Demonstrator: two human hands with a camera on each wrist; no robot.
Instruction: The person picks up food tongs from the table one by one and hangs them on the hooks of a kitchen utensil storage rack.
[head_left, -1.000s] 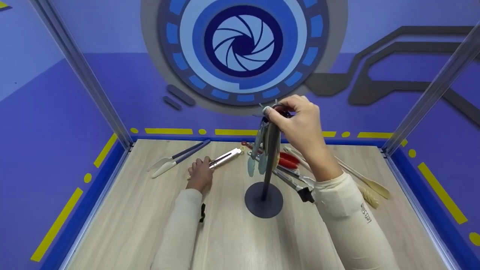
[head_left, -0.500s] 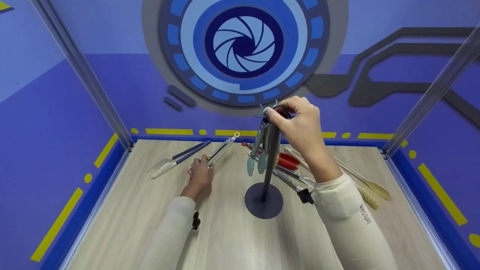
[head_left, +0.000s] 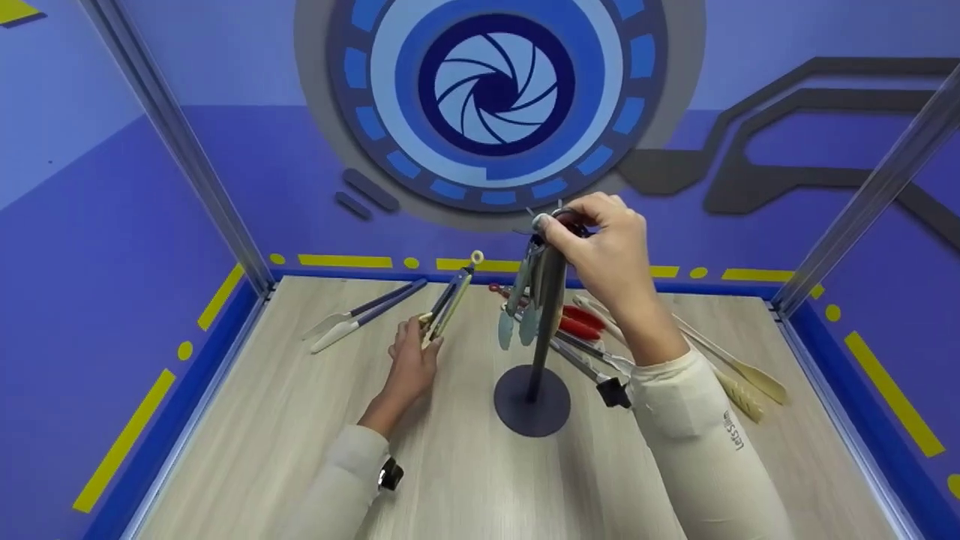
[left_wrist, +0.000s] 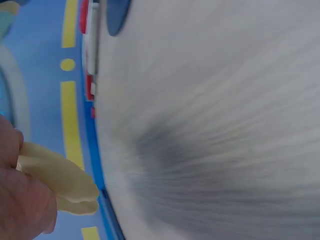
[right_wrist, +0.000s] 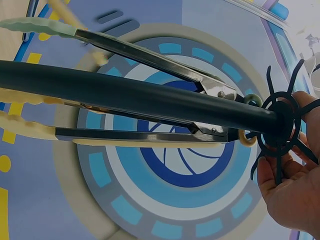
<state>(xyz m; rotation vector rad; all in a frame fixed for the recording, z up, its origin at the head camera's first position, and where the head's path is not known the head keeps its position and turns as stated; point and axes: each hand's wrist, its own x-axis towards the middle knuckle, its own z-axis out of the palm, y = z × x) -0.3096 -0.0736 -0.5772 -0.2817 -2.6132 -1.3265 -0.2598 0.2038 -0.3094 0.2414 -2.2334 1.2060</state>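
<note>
In the head view my left hand point(head_left: 412, 364) grips metal kitchen tongs point(head_left: 448, 301) near their lower end. Their ring end points up and away, raised over the table's back edge. Cream tips point(left_wrist: 62, 180) stick out past the fingers in the left wrist view. My right hand point(head_left: 611, 247) pinches the hooked top of a black utensil stand point(head_left: 551, 300), which stands upright on a round base point(head_left: 532, 401). From its hooks hang green-tipped tongs point(right_wrist: 145, 56) and cream-tipped tongs point(right_wrist: 125, 135), beside the pole in the right wrist view.
Blue-handled tongs point(head_left: 371, 315) lie at the back left. Behind and right of the stand are red tongs point(head_left: 581, 322), metal tongs point(head_left: 577, 356) and long cream tongs point(head_left: 739, 367), partly behind my right forearm. Purple-blue walls point(head_left: 247, 172) enclose the table.
The left hand has turned the tongs, bringing the ring end up from near the table, and has moved slightly right. The right hand keeps its hold on the stand's top.
</note>
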